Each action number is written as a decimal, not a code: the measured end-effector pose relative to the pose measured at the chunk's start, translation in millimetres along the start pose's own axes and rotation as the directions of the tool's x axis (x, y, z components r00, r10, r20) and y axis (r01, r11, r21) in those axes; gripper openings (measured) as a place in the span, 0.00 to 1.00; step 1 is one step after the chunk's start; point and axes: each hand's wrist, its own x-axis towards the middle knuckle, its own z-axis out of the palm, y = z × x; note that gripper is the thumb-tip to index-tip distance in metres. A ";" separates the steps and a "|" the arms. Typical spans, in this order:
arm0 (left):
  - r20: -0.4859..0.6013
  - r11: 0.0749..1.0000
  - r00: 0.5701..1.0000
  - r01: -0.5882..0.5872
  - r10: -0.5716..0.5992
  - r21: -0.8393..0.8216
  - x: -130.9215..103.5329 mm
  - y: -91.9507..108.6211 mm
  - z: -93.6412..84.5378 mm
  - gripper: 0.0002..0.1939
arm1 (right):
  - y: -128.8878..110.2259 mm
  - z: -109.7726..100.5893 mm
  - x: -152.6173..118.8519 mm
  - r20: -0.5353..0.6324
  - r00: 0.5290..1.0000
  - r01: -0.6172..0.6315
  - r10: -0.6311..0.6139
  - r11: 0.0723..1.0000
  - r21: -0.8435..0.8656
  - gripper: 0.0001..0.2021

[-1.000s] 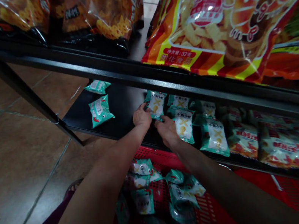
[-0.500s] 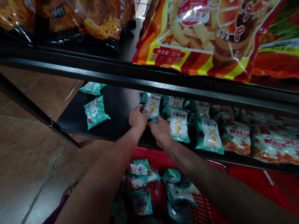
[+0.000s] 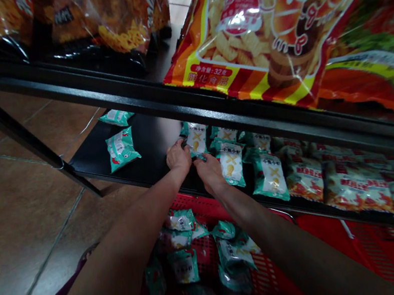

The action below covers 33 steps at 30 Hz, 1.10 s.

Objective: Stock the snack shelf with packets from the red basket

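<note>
On the lower black shelf [image 3: 155, 167], my left hand [image 3: 178, 156] and my right hand [image 3: 209, 172] are close together, both closed on a teal and white snack bag [image 3: 196, 138]. My fingers grip its left side and lower edge. Another teal snack bag [image 3: 231, 163] stands just right of my right hand, with more of the same kind beside and behind it. Farther left on the shelf lie two teal bags, the nearer one [image 3: 122, 149] apart from my hands. Below my forearms, a red basket [image 3: 187, 200] holds several teal bags.
The upper shelf edge [image 3: 97, 101] runs just above my hands, bearing large snack bags [image 3: 238, 33]. Red and white bags [image 3: 305, 179] fill the lower shelf's right side. A black post [image 3: 17, 123] stands at the left, and another red basket [image 3: 384, 257] lies at lower right.
The view has shifted slightly, so the shelves and bags appear a little farther left. My hands keep the same hold on the bag.
</note>
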 end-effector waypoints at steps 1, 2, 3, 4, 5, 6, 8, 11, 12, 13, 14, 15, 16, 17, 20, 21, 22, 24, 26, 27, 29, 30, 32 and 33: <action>-0.003 1.000 1.000 0.001 -0.001 -0.006 0.7 -0.1 0.1 0.19 | -0.2 -0.5 -0.4 0.006 1.000 0.000 0.000 1.000 0.001 0.15; -0.003 1.000 1.000 0.004 -0.004 -0.013 1.5 -0.2 0.0 0.19 | -0.2 -0.9 -0.4 0.014 1.000 -0.001 0.001 1.000 0.005 0.14; -0.002 1.000 1.000 0.008 -0.008 -0.020 2.4 -0.3 -0.1 0.19 | -0.1 -1.2 -0.3 0.025 1.000 -0.004 0.003 1.000 0.012 0.14; 0.002 1.000 1.000 0.015 -0.015 -0.027 3.2 -0.4 -0.4 0.19 | 0.1 -1.2 0.1 0.036 0.999 -0.010 0.009 1.000 0.021 0.14; 0.008 0.999 1.000 0.024 -0.024 -0.032 4.0 -0.5 -0.7 0.19 | 0.3 -1.2 0.5 0.045 0.999 -0.018 0.017 0.999 0.027 0.14; 0.015 0.999 0.999 0.032 -0.031 -0.036 4.6 -0.5 -1.0 0.19 | 0.7 -1.0 1.0 0.050 0.998 -0.025 0.024 0.999 0.029 0.14; 0.020 0.999 0.999 0.039 -0.038 -0.037 5.3 -0.7 -1.4 0.19 | 1.7 -0.3 1.8 0.048 0.998 -0.032 0.031 0.999 0.026 0.14; 0.009 0.999 0.999 0.035 -0.034 -0.035 5.0 -0.6 -1.6 0.18 | 3.7 1.3 2.3 0.055 0.998 -0.017 0.015 0.999 0.033 0.14; 0.005 0.999 0.999 0.032 -0.032 -0.033 4.6 -0.5 -1.6 0.18 | 4.6 2.0 2.3 0.059 0.998 -0.006 0.004 0.999 0.036 0.14; 0.002 0.999 1.000 0.031 -0.031 -0.030 4.0 -0.2 -1.8 0.18 | 5.5 2.7 2.4 0.062 0.998 0.005 -0.007 0.999 0.037 0.14; 0.001 0.999 1.000 0.031 -0.031 -0.028 3.3 0.2 -2.0 0.19 | 6.6 3.4 2.5 0.058 0.998 0.013 -0.016 0.999 0.036 0.15; 0.000 0.999 1.000 0.031 -0.031 -0.027 2.5 0.7 -2.4 0.19 | 7.9 4.1 2.8 0.051 0.998 0.020 -0.022 0.999 0.039 0.15; -0.002 0.999 0.999 0.034 -0.034 -0.025 1.7 1.1 -2.9 0.19 | 9.3 4.8 3.3 0.042 0.999 0.021 -0.023 0.999 0.046 0.16; -0.003 0.999 0.999 0.037 -0.037 -0.023 0.8 1.6 -3.5 0.19 | 11.1 5.5 3.8 0.035 0.999 0.018 -0.020 0.998 0.055 0.18; -0.004 0.999 1.000 0.029 -0.029 -0.015 -1.0 2.0 -5.0 0.19 | 17.8 7.4 5.5 0.032 0.999 0.019 -0.022 0.996 0.089 0.21; -0.007 1.000 1.000 0.022 -0.022 -0.014 -1.1 1.6 -5.3 0.19 | 20.4 8.0 5.8 0.038 0.999 0.030 -0.034 0.994 0.104 0.22; -0.012 1.000 1.000 0.015 -0.015 -0.014 -0.9 1.1 -5.3 0.19 | 22.8 8.6 5.8 0.044 0.998 0.045 -0.051 0.991 0.123 0.23; -0.022 1.000 1.000 0.004 -0.004 -0.023 0.0 -0.5 -5.0 0.18 | 27.0 9.1 4.7 0.063 0.994 0.074 -0.085 0.983 0.167 0.23; -0.031 0.999 0.999 0.006 -0.007 -0.032 1.0 -2.2 -4.3 0.18 | 29.4 8.1 1.6 0.082 0.992 0.082 -0.100 0.977 0.198 0.23; -0.034 0.999 0.999 0.009 -0.010 -0.036 1.2 -3.0 -4.0 0.18 | 30.0 6.9 -0.6 0.089 0.991 0.081 -0.102 0.975 0.209 0.23; -0.039 0.999 0.999 0.011 -0.012 -0.044 0.6 -3.9 -3.9 0.18 | 30.2 2.7 -6.4 0.097 0.989 0.085 -0.110 0.969 0.230 0.22; -0.040 0.999 0.999 0.010 -0.012 -0.048 -0.1 -4.1 -4.0 0.18 | 30.2 -0.1 -9.8 0.098 0.988 0.092 -0.119 0.966 0.242 0.22; -0.045 0.999 0.999 0.007 -0.009 -0.054 -2.2 -4.0 -4.9 0.18 | 30.4 -6.5 -16.6 0.096 0.985 0.113 -0.143 0.958 0.264 0.21; -0.048 0.998 0.999 0.008 -0.010 -0.055 -3.4 -3.7 -5.4 0.18 | 30.8 -9.9 -19.8 0.093 0.984 0.121 -0.152 0.953 0.276 0.20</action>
